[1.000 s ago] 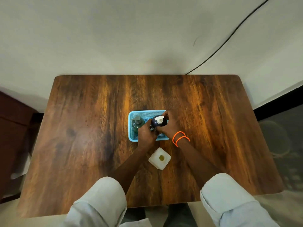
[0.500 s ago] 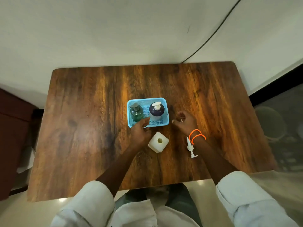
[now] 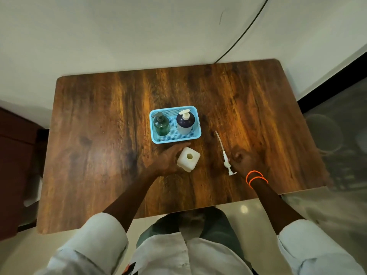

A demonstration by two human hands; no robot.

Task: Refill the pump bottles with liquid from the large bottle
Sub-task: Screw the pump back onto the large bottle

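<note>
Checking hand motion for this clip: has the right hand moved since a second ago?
Yes. The right hand left the dark pump bottle in the blue basket and now rests rightward on the table, beside the loose pump.

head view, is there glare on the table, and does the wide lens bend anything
Head view: a warm glare patch sits on the wooden table right of the blue basket, with a fainter sheen near the left hand; a ceiling-light spot reflects off the floor tile; the wide lens bows the table edges and splays them outward; focus is soft throughout, softest at the sleeves.
</note>
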